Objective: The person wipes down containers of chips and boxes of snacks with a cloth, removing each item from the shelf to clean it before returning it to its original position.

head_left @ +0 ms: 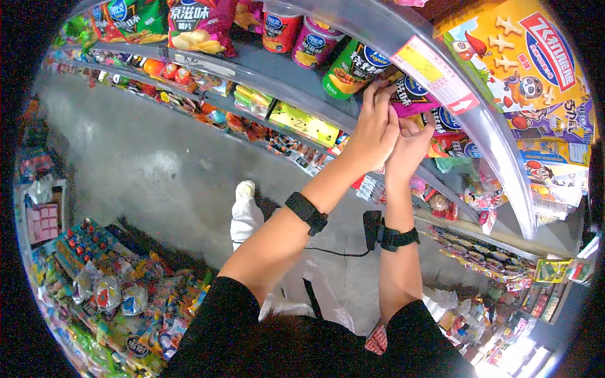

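Observation:
Both of my hands reach to the upper shelf, close together at a purple snack canister [413,94] that lies partly behind a price tag. My left hand [376,129] has its fingers bent against the canister's left side, beside a green canister [353,68]. Just to the right, my right hand [411,142] has curled fingers at the canister's lower end. The two hands touch or nearly touch at the thumbs. Black straps circle both wrists.
The shelf's clear front edge [302,91] crosses the view, with a price tag [435,75] on it. Red canister [280,31] and chip bags [198,25] stand left; yellow snack bags [523,57] hang right. Lower shelves and a floor display [120,290] hold packets.

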The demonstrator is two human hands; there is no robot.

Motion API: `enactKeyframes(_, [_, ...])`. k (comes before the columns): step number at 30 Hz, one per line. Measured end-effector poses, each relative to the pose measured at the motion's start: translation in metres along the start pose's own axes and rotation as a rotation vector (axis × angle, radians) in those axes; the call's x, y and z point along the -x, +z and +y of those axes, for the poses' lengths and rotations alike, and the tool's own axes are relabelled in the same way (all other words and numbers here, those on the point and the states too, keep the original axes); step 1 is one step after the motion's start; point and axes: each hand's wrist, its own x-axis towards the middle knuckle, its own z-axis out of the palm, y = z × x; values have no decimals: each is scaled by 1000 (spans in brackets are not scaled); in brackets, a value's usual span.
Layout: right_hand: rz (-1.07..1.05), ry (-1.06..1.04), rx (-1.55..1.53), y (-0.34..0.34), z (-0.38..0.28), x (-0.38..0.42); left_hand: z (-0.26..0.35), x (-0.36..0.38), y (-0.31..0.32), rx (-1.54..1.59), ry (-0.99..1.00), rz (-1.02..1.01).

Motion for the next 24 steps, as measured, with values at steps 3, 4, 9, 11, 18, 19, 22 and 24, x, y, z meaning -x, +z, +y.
enactKeyframes(3, [16, 27, 29, 5, -3, 1, -6, 1, -1, 94, -115, -121])
enactKeyframes(4, [26, 13, 85, 5, -2, 1, -7, 1, 0, 95, -118, -120])
enactKeyframes(9, [47, 49, 153, 4, -10, -5, -11, 4, 2, 38, 42, 22])
enactKeyframes(11, [58, 60, 262, 2, -11, -4, -10, 6, 0, 17, 57, 14])
enactKeyframes(18, [52, -96, 13, -8, -8, 1, 8, 9, -4, -158, 43, -14])
enactKeyframes(19, [44, -113, 19, -9, -8, 1, 8, 8, -4, -157, 42, -13])
enactKeyframes(22, [17, -126, 24, -11, -20, 4, 6, -1, -4, -136, 9, -23])
enactKeyframes(24, [-2, -120, 27, -14, -21, 5, 7, -3, -6, -100, 71, 34])
